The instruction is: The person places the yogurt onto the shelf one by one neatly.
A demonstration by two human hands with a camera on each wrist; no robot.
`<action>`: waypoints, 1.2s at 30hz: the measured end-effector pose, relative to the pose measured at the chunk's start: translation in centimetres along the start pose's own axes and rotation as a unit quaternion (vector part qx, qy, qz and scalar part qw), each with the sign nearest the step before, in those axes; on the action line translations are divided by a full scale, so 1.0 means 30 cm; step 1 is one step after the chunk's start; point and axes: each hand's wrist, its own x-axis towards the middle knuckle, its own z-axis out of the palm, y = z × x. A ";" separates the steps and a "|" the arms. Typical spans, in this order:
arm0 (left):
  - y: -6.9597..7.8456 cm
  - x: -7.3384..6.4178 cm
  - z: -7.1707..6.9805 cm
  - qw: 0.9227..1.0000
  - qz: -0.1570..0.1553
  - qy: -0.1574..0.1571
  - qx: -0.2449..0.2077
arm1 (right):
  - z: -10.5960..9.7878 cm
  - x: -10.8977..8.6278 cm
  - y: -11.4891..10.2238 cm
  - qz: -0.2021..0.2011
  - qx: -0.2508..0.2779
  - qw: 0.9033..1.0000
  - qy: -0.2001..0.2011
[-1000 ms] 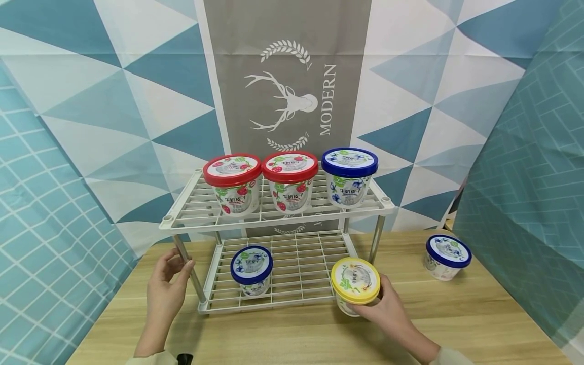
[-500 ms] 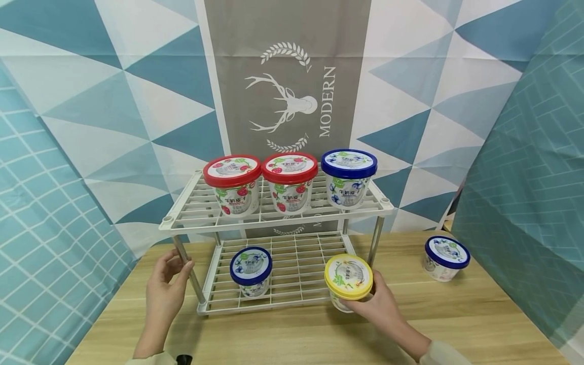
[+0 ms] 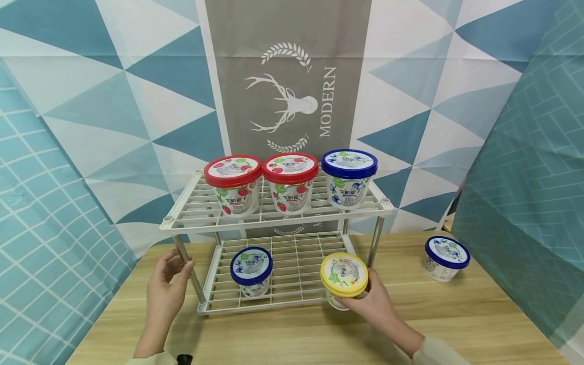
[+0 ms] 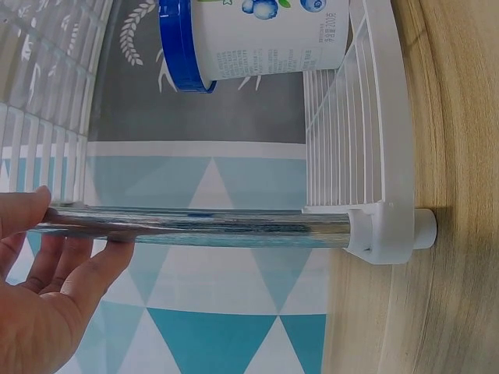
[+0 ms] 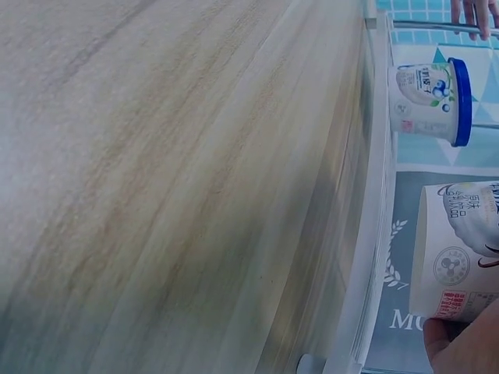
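In the head view my left hand [image 3: 165, 290] pinches the front left metal post [image 3: 195, 282] of a white two-tier wire rack [image 3: 255, 307]. The left wrist view shows the thumb on one side of the post [image 4: 257, 227] and the fingers on the other. My right hand [image 3: 375, 308] grips a yellow-lidded paper tub [image 3: 344, 275] at the lower shelf's front right. In the right wrist view that tub [image 5: 452, 257] appears slightly above the shelf edge. A blue-lidded tub [image 3: 251, 271] stands on the lower shelf's left part.
On the top shelf stand two red-lidded tubs [image 3: 234, 197] [image 3: 290, 195] and a blue-lidded tub [image 3: 348, 190]. Another blue-lidded tub [image 3: 446, 258] is on the wooden table [image 3: 283, 339] at right. A patterned cloth [image 3: 406, 76] hangs behind the rack.
My right hand has carried the yellow-lidded tub left and slightly back, toward the lower shelf. The left hand stays at the post, and the other tubs have not moved.
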 end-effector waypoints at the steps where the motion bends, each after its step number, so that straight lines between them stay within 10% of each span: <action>1: 0.000 0.000 0.000 1.000 0.000 0.000 0.000 | 0.002 0.001 -0.001 -0.001 -0.002 1.000 0.001; 36: 0.001 -0.002 0.002 1.000 0.004 0.005 0.003 | 0.071 0.035 -0.034 -0.014 0.021 1.000 -0.010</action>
